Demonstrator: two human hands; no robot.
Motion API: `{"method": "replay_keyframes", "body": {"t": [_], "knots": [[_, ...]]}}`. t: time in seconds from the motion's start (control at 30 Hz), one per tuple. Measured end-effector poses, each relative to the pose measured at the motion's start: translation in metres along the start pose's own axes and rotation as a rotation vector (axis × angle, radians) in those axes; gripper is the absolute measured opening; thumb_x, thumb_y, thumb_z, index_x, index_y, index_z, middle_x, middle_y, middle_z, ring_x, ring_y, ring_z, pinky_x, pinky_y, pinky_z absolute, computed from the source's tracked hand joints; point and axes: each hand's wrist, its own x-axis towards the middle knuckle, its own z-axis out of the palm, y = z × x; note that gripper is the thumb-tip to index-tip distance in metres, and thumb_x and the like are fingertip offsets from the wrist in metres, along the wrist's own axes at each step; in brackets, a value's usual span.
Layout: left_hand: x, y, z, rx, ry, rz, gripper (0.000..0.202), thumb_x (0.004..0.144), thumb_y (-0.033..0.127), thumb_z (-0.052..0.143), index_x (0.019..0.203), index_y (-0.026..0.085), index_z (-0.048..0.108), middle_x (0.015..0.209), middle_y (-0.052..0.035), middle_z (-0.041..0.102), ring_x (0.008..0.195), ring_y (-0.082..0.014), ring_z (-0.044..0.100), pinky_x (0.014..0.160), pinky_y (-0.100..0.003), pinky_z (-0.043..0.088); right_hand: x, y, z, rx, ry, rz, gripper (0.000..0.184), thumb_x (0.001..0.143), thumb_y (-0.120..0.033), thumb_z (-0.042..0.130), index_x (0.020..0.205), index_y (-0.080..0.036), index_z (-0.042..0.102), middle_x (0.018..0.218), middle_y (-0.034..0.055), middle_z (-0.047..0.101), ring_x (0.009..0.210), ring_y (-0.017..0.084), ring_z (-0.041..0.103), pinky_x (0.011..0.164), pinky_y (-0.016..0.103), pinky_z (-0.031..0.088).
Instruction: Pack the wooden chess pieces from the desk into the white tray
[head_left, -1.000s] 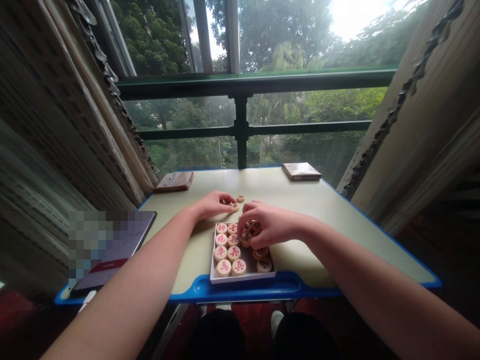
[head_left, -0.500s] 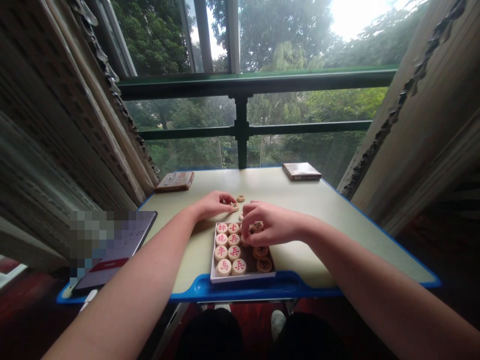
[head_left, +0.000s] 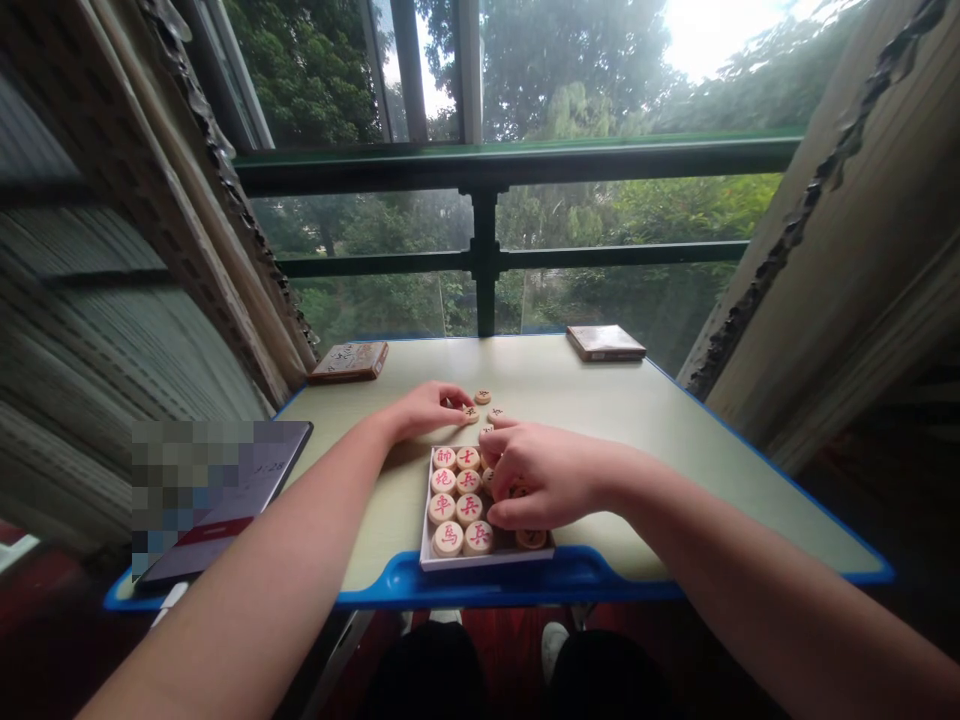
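A shallow white box [head_left: 426,549] holds wooden Chinese chess pieces, red-lettered ones in two columns at its left and others partly under my right hand. My right hand [head_left: 551,472] bends over the box's right half, its thumb and fingers curled down into it; whatever they grip is hidden. Beyond the box, my left hand [head_left: 426,408] pinches a dark-lettered chess piece [head_left: 471,414] on the table between thumb and fingers. Close by lie loose pieces: one behind [head_left: 483,397], one to the right [head_left: 496,413] and one by my right knuckles [head_left: 487,431].
The pale table [head_left: 697,480] has a blue rim with a raised tray lip at the front. A tablet [head_left: 225,530] with a white cable lies at the left. Two flat boxes sit at the back, one left [head_left: 349,362], one right [head_left: 606,342]. Curtains flank the window railing.
My right hand has shifted slightly right and toward me, deeper over the box, uncovering a loose piece behind it. My left hand has stayed at its piece.
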Motion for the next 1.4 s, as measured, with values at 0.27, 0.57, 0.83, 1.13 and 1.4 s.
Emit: {"method": "replay_keyframes", "body": {"t": [0.27, 0.57, 0.83, 1.13, 1.4], "knots": [[0.001, -0.003, -0.001, -0.011, -0.010, 0.018, 0.036, 0.061, 0.034, 0.064, 0.089, 0.013, 0.066, 0.081, -0.0045, 0.062, 0.073, -0.0163, 0.053, 0.067, -0.028, 0.042, 0.006, 0.024, 0.004, 0.147, 0.309, 0.207, 0.017, 0.078, -0.021, 0.054, 0.075, -0.015, 0.069, 0.079, 0.0047, 0.054, 0.080, 0.016, 0.050, 0.074, 0.028, 0.040], [-0.001, -0.001, -0.002, -0.040, -0.008, 0.010, 0.040, 0.059, 0.036, 0.069, 0.091, 0.014, 0.066, 0.087, -0.0053, 0.063, 0.076, -0.0163, 0.055, 0.071, -0.029, 0.042, 0.010, 0.074, 0.019, 0.025, 0.383, 0.464, 0.019, 0.077, -0.025, 0.056, 0.088, -0.020, 0.071, 0.090, 0.0071, 0.058, 0.089, 0.019, 0.051, 0.087, 0.033, 0.037], [-0.004, 0.004, -0.002, -0.091, -0.008, 0.019, 0.037, 0.057, 0.032, 0.072, 0.088, 0.013, 0.067, 0.090, -0.0072, 0.066, 0.082, -0.0186, 0.057, 0.076, -0.031, 0.044, 0.011, 0.080, 0.021, 0.049, 0.381, 0.621, 0.025, 0.072, -0.035, 0.062, 0.089, -0.018, 0.068, 0.090, 0.0064, 0.064, 0.079, 0.017, 0.057, 0.072, 0.026, 0.042], [-0.006, 0.006, -0.003, -0.060, -0.073, -0.011, 0.038, 0.057, 0.034, 0.072, 0.089, 0.013, 0.067, 0.088, -0.0063, 0.066, 0.085, -0.0202, 0.058, 0.079, -0.032, 0.043, 0.004, 0.055, 0.002, 0.151, 0.383, 0.513, 0.026, 0.068, -0.025, 0.063, 0.093, -0.019, 0.067, 0.088, 0.0029, 0.067, 0.074, 0.015, 0.057, 0.063, 0.022, 0.041], [-0.004, 0.003, -0.004, -0.042, -0.126, 0.027, 0.036, 0.059, 0.031, 0.069, 0.089, 0.013, 0.067, 0.089, -0.0063, 0.066, 0.085, -0.0201, 0.058, 0.078, -0.030, 0.043, -0.002, 0.013, -0.006, 0.243, 0.069, 0.043, 0.021, 0.066, -0.020, 0.068, 0.087, -0.017, 0.068, 0.090, 0.0036, 0.057, 0.083, 0.015, 0.053, 0.076, 0.026, 0.042]]}}
